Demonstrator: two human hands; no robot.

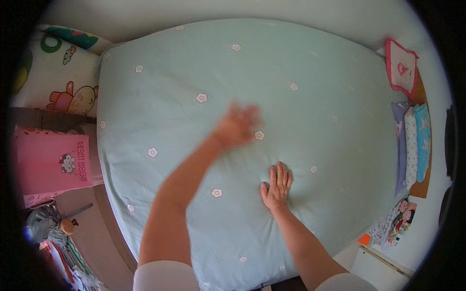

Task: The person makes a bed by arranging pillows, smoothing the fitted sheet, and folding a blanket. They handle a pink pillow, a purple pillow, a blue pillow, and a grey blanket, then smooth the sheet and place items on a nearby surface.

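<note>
A pale green fitted sheet (174, 125) with small white flowers covers the mattress before me. My left hand (238, 125) is stretched out over the middle of the bed, blurred by motion; its fingers look spread and nothing shows in them. Whether it touches the fabric is hard to tell. Lower and to the right, my right hand (277, 191) lies palm down on the sheet, thumb apart from the fingers. Shallow creases run through the fabric around it. Most of the surface looks smooth and taut.
Folded cloths (411, 145) and a pink-edged cloth (401, 69) line the bed's right end. At left are a cartoon-print pillow or cushion (71, 80), a pink box or bag (54, 160) and plastic bags (43, 222). A white wall (218, 9) borders the far side.
</note>
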